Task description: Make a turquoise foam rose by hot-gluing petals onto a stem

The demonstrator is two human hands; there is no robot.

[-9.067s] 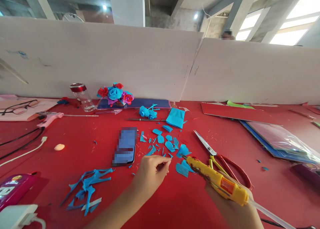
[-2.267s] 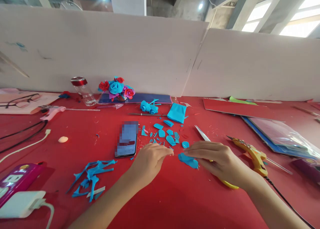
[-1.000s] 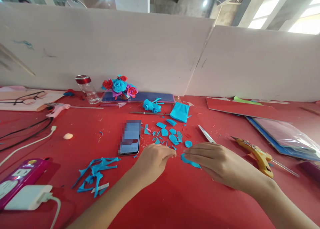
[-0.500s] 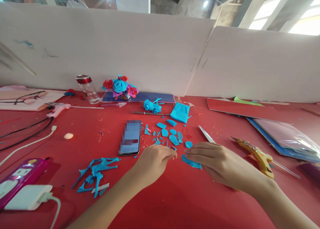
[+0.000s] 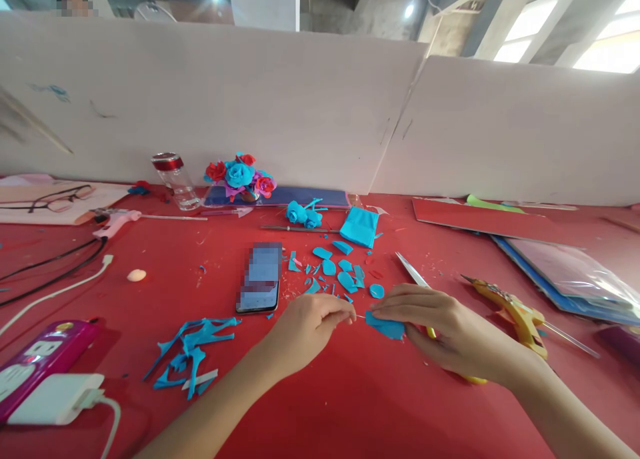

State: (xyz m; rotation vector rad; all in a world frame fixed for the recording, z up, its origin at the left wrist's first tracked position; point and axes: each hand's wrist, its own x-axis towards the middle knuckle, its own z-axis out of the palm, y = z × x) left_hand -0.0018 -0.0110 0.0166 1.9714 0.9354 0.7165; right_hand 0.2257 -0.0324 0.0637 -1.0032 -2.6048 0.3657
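My right hand (image 5: 435,322) is closed on a blue crepe-paper-like piece (image 5: 384,327), pinched between fingers and thumb just above the table. To its left, my left hand (image 5: 311,329) is closed, fingertips pressed together on a thin pale strand (image 5: 360,317) that runs towards the blue piece. Whether the strand is wire, thread or a stick is too fine to tell. Beyond both hands lie several cut blue petals (image 5: 347,282) and small scraps. Scissors (image 5: 411,269) with yellow handles rest partly under my right hand.
A phone (image 5: 259,277) and tangled blue offcuts (image 5: 193,355) lie left of my hands; a yellow glue gun (image 5: 510,309) lies right. Farther back are blue paper flowers (image 5: 304,214), a folded blue sheet (image 5: 360,227), a flower arrangement (image 5: 241,176) and a glass bottle (image 5: 176,182). A power strip (image 5: 50,352) sits left.
The blue piece has shifted slightly right with my right hand and turned a little. The pale strand now shows between my hands. More of the scissors' yellow handles is visible.
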